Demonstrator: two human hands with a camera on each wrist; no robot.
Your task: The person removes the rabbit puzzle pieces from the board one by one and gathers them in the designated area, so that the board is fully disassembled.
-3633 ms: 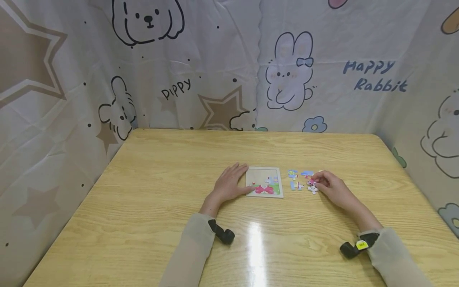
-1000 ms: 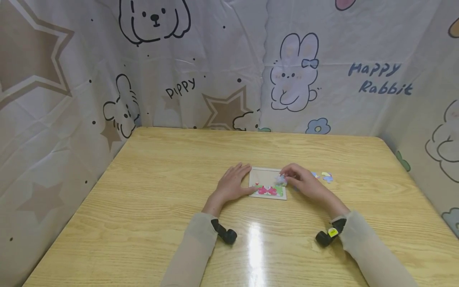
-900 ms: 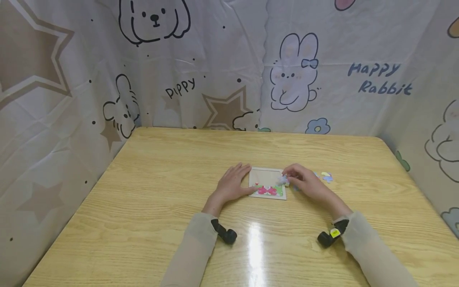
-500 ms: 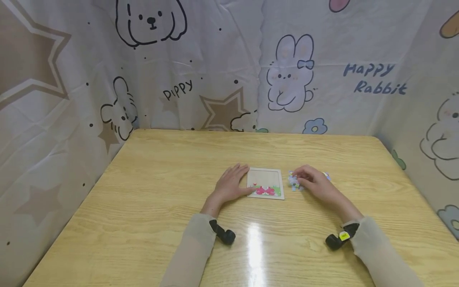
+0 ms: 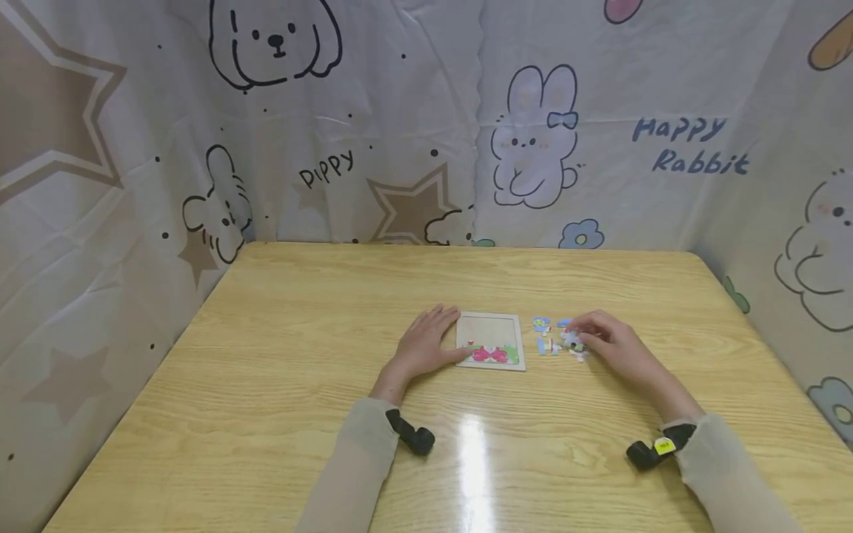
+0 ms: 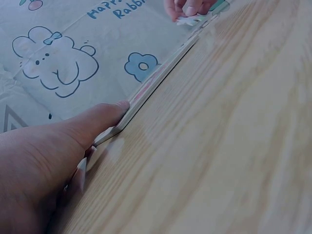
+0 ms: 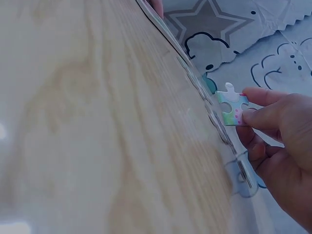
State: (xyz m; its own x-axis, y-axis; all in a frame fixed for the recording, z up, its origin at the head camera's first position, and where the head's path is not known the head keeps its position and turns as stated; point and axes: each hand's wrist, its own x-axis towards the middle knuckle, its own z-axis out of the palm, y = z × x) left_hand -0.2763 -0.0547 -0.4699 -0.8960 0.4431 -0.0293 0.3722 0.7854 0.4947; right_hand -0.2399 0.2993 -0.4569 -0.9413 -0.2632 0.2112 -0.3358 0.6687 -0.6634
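In the head view a square puzzle board lies mid-table. Its bottom row shows pink and green pieces, and the area above them is bare. My left hand rests along the board's left side, fingers spread near the top corner, thumb on the lower left of the board. Right of the board, my right hand pinches a puzzle piece between thumb and finger. The piece is pale blue and green with pink dots, held above several loose pieces, some partly hidden by the hand.
The wooden table has rounded far corners and a bright glare streak in front of the board. A printed curtain hangs behind and along both sides. Each wrist bears a black camera.
A piece seen at the board's right side 3.6 seconds ago is gone from there. My right hand has carried a piece from the board's right edge rightward over the loose pieces. Left hand stays.
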